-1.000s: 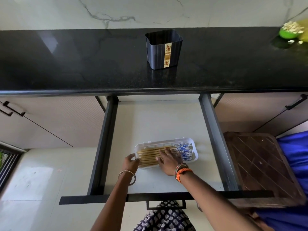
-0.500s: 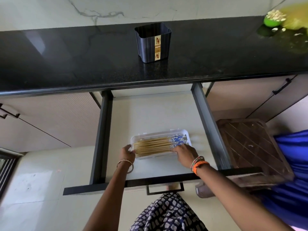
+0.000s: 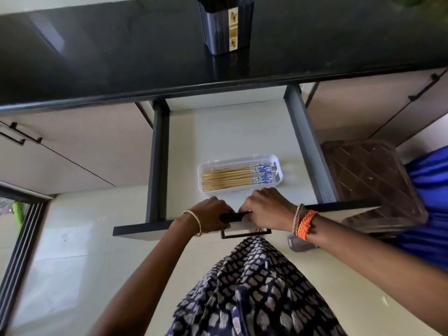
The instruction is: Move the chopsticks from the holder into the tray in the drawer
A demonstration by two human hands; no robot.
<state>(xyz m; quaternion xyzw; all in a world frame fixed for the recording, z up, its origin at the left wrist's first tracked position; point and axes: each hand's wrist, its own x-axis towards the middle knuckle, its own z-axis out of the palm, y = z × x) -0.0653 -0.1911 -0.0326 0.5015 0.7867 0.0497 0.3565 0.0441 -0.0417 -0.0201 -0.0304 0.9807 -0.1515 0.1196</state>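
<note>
Both hands sit on the drawer (image 3: 225, 132) front: left hand (image 3: 210, 215) and right hand (image 3: 265, 207) curl shut around its edge. Chopsticks (image 3: 238, 175) lie flat in the tray (image 3: 276, 159); holder (image 3: 225, 23) stands on the bench (image 3: 97, 54).

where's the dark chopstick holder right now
In the head view, the dark ribbed plastic chopstick holder stands upright on the black stone countertop, top centre, directly behind the open drawer.

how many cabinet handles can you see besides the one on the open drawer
2. One black handle sits on the cabinet front at the left, under the countertop. Another black handle is on the cabinet front at the upper right. More may lie outside the frame.
</note>
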